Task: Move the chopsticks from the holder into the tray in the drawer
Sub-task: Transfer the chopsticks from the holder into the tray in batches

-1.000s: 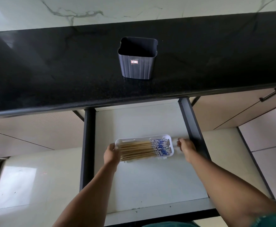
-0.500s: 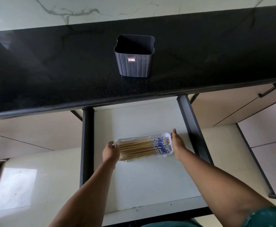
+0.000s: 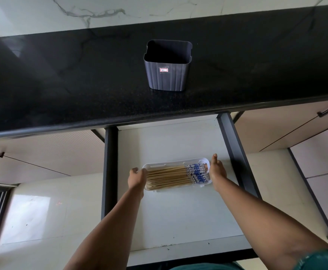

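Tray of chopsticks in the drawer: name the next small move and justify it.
Probably let go and draw both hands back. The chopsticks already lie flat in the white tray, the holder on the counter looks empty, and the left hand and right hand only bracket the tray's ends.

chopsticks (image 3: 171,175): wood, painted ends | tray (image 3: 178,161): white plastic | holder (image 3: 168,75): matt ribbed plastic | countertop (image 3: 62,84): glossy stone
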Demonstrator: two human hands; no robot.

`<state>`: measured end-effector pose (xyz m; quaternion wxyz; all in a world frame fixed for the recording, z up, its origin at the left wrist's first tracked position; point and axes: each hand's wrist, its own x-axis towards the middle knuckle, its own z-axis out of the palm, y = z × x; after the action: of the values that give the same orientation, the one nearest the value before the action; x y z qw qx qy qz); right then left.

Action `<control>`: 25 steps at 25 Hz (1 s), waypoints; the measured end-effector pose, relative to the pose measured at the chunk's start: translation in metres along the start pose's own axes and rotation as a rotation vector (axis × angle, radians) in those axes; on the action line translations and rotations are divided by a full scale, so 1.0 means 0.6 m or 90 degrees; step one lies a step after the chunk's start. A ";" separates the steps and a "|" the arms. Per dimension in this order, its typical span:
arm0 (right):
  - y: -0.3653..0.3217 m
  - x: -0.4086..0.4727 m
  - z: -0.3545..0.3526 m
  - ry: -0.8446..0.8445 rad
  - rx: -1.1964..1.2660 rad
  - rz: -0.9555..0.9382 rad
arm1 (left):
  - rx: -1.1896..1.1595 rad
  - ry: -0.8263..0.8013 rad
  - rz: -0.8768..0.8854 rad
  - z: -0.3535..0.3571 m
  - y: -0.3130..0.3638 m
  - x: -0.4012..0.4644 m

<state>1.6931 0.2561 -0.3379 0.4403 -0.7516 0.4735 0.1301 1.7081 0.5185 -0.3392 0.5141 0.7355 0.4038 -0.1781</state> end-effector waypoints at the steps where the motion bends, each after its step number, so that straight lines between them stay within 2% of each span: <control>1: 0.001 0.001 0.000 -0.001 -0.014 -0.006 | -0.014 0.000 -0.001 0.000 0.000 -0.001; 9: 0.006 -0.007 -0.006 0.070 -0.107 -0.110 | -0.001 -0.010 0.022 -0.007 -0.008 -0.003; 11: 0.005 -0.012 -0.011 0.058 -0.133 -0.088 | 0.030 0.001 0.023 -0.006 -0.014 -0.008; 14: 0.010 -0.018 -0.018 0.036 -0.130 0.004 | 0.097 0.017 -0.009 -0.010 -0.020 -0.017; 15: 0.010 -0.022 -0.022 0.051 -0.132 -0.002 | 0.111 0.010 -0.025 -0.010 -0.019 -0.020; 16: 0.013 -0.025 -0.027 0.094 -0.150 -0.055 | 0.115 0.003 -0.033 -0.011 -0.017 -0.025; 17: 0.015 -0.027 -0.029 0.147 -0.191 -0.158 | 0.125 0.006 -0.021 -0.013 -0.014 -0.030; 18: 0.013 -0.032 -0.031 0.175 -0.255 -0.294 | 0.161 0.023 0.027 -0.016 -0.013 -0.035; 19: 0.009 -0.042 -0.030 0.150 -0.317 -0.431 | 0.236 0.055 0.130 -0.020 -0.015 -0.039; 21: 0.000 -0.058 -0.013 -0.034 -0.432 -0.623 | 0.390 0.129 0.480 -0.027 -0.022 -0.048; 22: -0.002 -0.066 0.002 -0.143 -0.509 -0.647 | 0.449 0.108 0.653 -0.027 -0.024 -0.053; 23: -0.002 -0.073 0.016 -0.224 -0.592 -0.644 | 0.516 0.033 0.767 -0.023 -0.027 -0.056; 24: 0.002 -0.075 0.027 -0.264 -0.669 -0.624 | 0.598 -0.066 0.806 -0.012 -0.032 -0.060; 25: 0.009 -0.075 0.035 -0.271 -0.720 -0.600 | 0.680 -0.151 0.773 0.000 -0.038 -0.067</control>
<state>1.6701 0.2982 -0.3254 0.0795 -0.9437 -0.1306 0.2934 1.6662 0.5054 -0.3259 0.1405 0.9482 -0.2613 -0.1137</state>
